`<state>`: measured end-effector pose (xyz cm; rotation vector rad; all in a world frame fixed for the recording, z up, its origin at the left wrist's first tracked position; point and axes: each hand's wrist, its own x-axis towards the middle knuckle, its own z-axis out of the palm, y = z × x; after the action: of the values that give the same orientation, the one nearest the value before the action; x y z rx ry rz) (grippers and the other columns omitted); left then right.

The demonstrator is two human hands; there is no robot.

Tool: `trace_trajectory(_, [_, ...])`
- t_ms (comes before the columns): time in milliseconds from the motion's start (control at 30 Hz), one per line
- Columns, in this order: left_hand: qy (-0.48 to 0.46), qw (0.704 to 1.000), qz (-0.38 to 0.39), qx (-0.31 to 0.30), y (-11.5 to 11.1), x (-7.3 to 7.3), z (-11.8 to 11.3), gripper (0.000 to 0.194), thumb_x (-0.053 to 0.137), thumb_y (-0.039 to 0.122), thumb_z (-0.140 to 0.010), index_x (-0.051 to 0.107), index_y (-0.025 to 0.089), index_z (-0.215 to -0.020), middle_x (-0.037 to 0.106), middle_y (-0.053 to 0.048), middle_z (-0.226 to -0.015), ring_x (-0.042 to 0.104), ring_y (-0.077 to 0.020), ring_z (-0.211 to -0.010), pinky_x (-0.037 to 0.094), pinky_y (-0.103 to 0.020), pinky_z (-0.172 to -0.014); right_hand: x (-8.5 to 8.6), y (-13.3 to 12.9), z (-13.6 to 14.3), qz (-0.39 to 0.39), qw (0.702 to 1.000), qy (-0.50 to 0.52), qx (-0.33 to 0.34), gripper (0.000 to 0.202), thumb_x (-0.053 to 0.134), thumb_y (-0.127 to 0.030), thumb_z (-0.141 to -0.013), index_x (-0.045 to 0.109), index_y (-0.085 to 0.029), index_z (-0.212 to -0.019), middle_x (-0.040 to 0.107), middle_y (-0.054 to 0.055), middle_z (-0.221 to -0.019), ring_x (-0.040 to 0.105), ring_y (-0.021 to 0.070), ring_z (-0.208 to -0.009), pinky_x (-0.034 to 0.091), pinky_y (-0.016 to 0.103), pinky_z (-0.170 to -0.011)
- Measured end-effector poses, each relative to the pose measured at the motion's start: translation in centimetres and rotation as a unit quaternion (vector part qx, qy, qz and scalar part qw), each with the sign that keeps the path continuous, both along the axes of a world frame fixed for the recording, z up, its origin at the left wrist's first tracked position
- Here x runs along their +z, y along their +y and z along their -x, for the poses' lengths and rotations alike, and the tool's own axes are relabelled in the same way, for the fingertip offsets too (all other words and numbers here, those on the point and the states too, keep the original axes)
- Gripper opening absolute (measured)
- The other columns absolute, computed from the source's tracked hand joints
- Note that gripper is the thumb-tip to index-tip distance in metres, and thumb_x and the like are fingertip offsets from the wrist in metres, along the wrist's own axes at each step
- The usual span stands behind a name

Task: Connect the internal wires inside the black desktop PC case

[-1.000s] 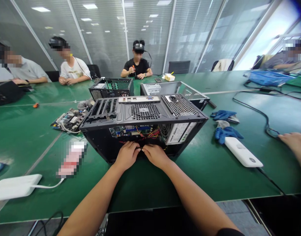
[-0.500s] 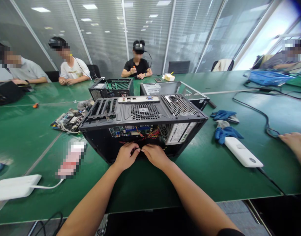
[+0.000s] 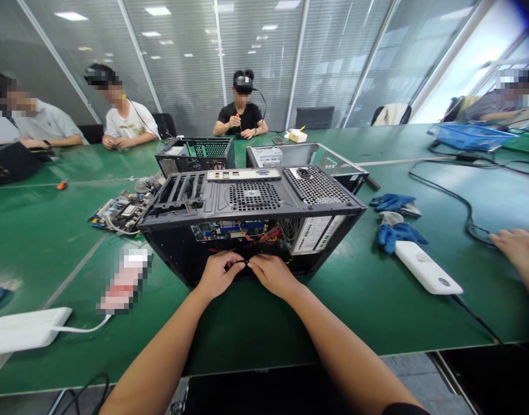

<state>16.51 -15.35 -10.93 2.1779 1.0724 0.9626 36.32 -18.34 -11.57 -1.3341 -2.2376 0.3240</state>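
Note:
A black computer case (image 3: pixel 178 248) lies in front of me with its open side towards me and its vented back panel facing up. Inside it show a motherboard (image 3: pixel 230 229), a bundle of coloured wires (image 3: pixel 271 235) and a power supply (image 3: pixel 316 233) with a white label. At the lower edge of the opening, my left hand (image 3: pixel 219 274) is closed in a pinch. Fingertip to fingertip with it, my right hand (image 3: pixel 275 274) pinches too. Between them shows a bit of thin dark and yellowish cable (image 3: pixel 246 263), mostly hidden by the fingers.
Two more opened cases (image 3: pixel 195 151) stand behind. A loose circuit board (image 3: pixel 124 210), a phone (image 3: pixel 125 282) and a white power bank (image 3: pixel 29 329) lie left. Blue gloves (image 3: pixel 400 233), another power bank (image 3: pixel 426 268) and a co-worker's hand (image 3: pixel 519 256) are right. Several people sit around the table.
My left hand has shifted slightly, its thumb and fingers closer together. A little more of the thin cable shows between my fingertips. The case stays in place.

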Motion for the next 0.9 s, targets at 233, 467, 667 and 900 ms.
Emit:
trace_trajectory(233, [0.002, 0.998, 0.058, -0.005, -0.09, 0.32, -0.05, 0.018, 0.060, 0.031, -0.088, 0.070, 0.016, -0.083, 0.066, 0.000, -0.068, 0.054, -0.0110, -0.060, 0.041, -0.022, -0.059, 0.61, -0.23, 0.00, -0.002, 1.000, -0.019, 0.008, 0.023, 0.048, -0.023, -0.100, 0.063, -0.019, -0.084, 0.064, 0.003, -0.081, 0.058, 0.0148, -0.076, 0.037, 0.025, -0.068])
trace_trajectory(467, [-0.004, 0.997, 0.075, 0.003, -0.12, 0.24, -0.01, 0.020, 0.062, 0.034, -0.086, 0.071, 0.016, -0.083, 0.067, 0.000, -0.068, 0.054, -0.0110, -0.058, 0.041, -0.022, -0.058, 0.70, -0.25, 0.10, -0.016, 0.996, -0.087, -0.002, 0.025, 0.046, -0.024, -0.101, 0.064, -0.018, -0.085, 0.064, 0.005, -0.081, 0.058, 0.0157, -0.076, 0.038, 0.027, -0.069])
trace_trajectory(667, [-0.015, 0.999, 0.049, 0.008, -0.11, 0.06, 0.01, 0.016, 0.064, 0.031, -0.085, 0.071, 0.016, -0.084, 0.065, 0.000, -0.068, 0.054, -0.0114, -0.060, 0.042, -0.023, -0.060, 0.69, -0.27, 0.06, -0.013, 0.998, -0.067, -0.005, 0.024, 0.046, -0.025, -0.101, 0.064, -0.018, -0.087, 0.064, 0.004, -0.082, 0.058, 0.0154, -0.076, 0.038, 0.026, -0.069])
trace_trajectory(900, [0.002, 0.996, 0.088, -0.006, -0.23, 0.34, 0.15, 0.025, 0.058, 0.037, -0.088, 0.069, 0.016, -0.081, 0.064, 0.000, -0.066, 0.049, -0.0102, -0.056, 0.037, -0.021, -0.056, 0.65, -0.33, 0.10, -0.023, 0.998, -0.060, 0.007, 0.026, 0.045, -0.025, -0.101, 0.064, -0.018, -0.086, 0.063, 0.004, -0.080, 0.057, 0.0151, -0.075, 0.038, 0.026, -0.069])
